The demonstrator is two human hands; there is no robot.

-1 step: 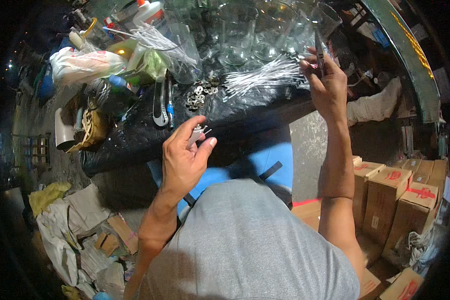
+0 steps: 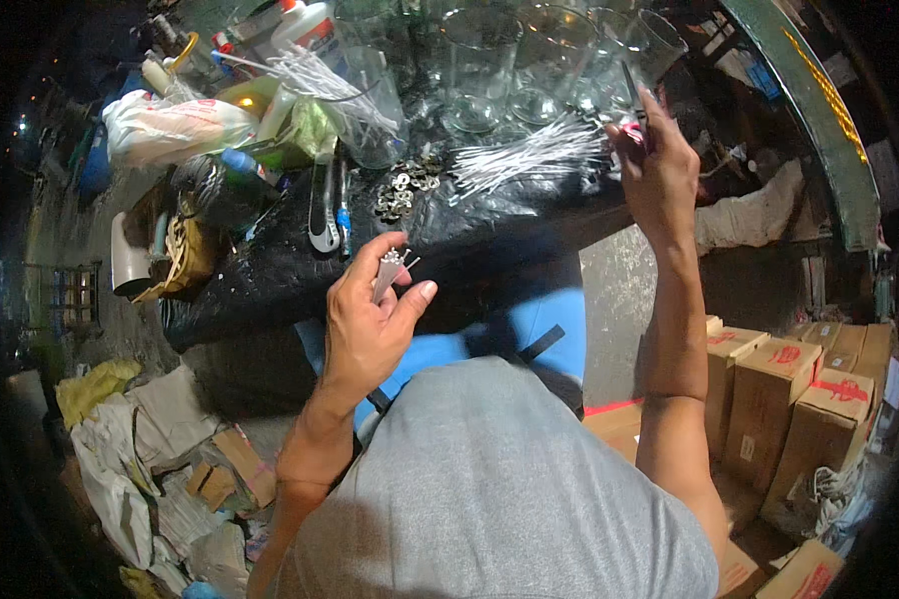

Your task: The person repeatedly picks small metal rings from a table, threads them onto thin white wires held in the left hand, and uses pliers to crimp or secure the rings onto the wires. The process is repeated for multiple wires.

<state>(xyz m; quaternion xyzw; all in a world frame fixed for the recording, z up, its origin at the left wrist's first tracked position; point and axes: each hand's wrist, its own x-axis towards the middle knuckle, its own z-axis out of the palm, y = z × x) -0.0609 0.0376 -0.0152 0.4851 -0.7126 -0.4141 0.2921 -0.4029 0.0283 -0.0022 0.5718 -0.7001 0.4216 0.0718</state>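
My left hand (image 2: 368, 324), in front of the table edge, is closed round a small bundle of thin white wicks (image 2: 394, 262), their ends poking out between thumb and fingers. Over the table's right part, my right hand (image 2: 664, 175) grips a pair of scissors (image 2: 631, 85) with the dark blades pointing up and away; a bit of pink shows at the grip. Just left of that hand lies a loose pile of white wicks (image 2: 524, 155). Small metal rings (image 2: 400, 195) are heaped beside the pile. A grey box cutter (image 2: 323, 210) lies further left, with a blue-collared tool (image 2: 344, 225) alongside.
Several clear glasses (image 2: 479, 75) stand behind the pile. A clear jug (image 2: 375, 125) with more white wicks, a plastic bag (image 2: 175, 130) and a white bottle (image 2: 305, 25) crowd the left. Black plastic covers the table (image 2: 240, 299). Cardboard boxes (image 2: 774, 399) stand at lower right, scraps (image 2: 160, 459) at lower left.
My right hand has turned slightly, and the scissor blades now lean more to the left. My left hand stays nearly in place with its wicks.
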